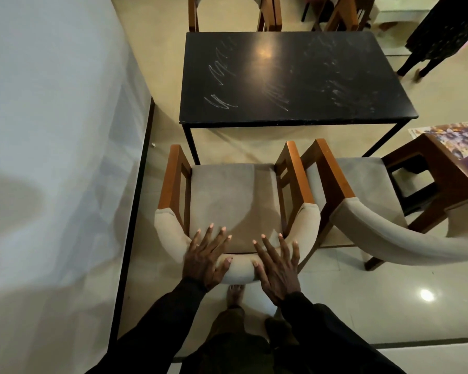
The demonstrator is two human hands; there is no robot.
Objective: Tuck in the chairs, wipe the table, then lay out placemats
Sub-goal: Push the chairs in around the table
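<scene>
A black table (pixel 295 76) with white scribble marks stands ahead of me. A wooden armchair (pixel 233 195) with a grey seat and padded curved back stands pulled out at the table's near left side. My left hand (pixel 204 259) and my right hand (pixel 277 268) lie on the top of its backrest, fingers spread over the front and thumbs on the pad. A second matching chair (pixel 362 184) stands to its right, also out from the table and angled. Patterned purple placemats (pixel 454 139) lie on a wooden stool at the right edge.
A pale wall with a black skirting runs along the left. More wooden chairs (pixel 227 12) stand beyond the table's far side. A person in dark clothing (pixel 443 31) stands at the top right. My bare feet are on the tiled floor below the chair.
</scene>
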